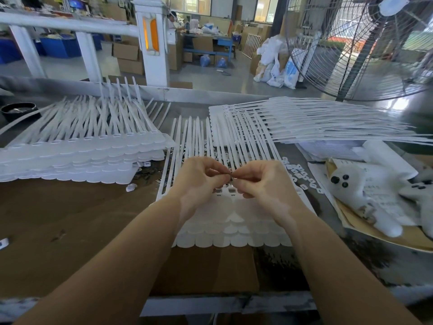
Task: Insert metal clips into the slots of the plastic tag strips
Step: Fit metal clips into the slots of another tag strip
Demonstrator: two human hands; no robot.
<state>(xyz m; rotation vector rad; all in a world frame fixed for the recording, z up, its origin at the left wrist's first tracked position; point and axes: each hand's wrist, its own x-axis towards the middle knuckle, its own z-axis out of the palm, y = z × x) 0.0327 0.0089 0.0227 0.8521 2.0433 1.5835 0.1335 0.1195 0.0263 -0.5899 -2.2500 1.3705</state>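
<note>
two hands: left hand [201,177], right hand [260,181]. one small metal clip [232,176] pinched between them. three stacks of white tag strips: left stack [77,148], middle stack [225,221], right stack [316,120]. one black bowl [18,111]. one large fan [365,48]. two white stuffed toys, one [365,193], one [419,198]. loose clips on the tabletop [70,207] too many to count.

No lettering can be read anywhere on the workbench. Faint rows of print cover the white paper sheet [384,191] lying under the plush toy [356,184] at right, and blue markings show on distant white sacks [284,71]; both are illegible.
</note>
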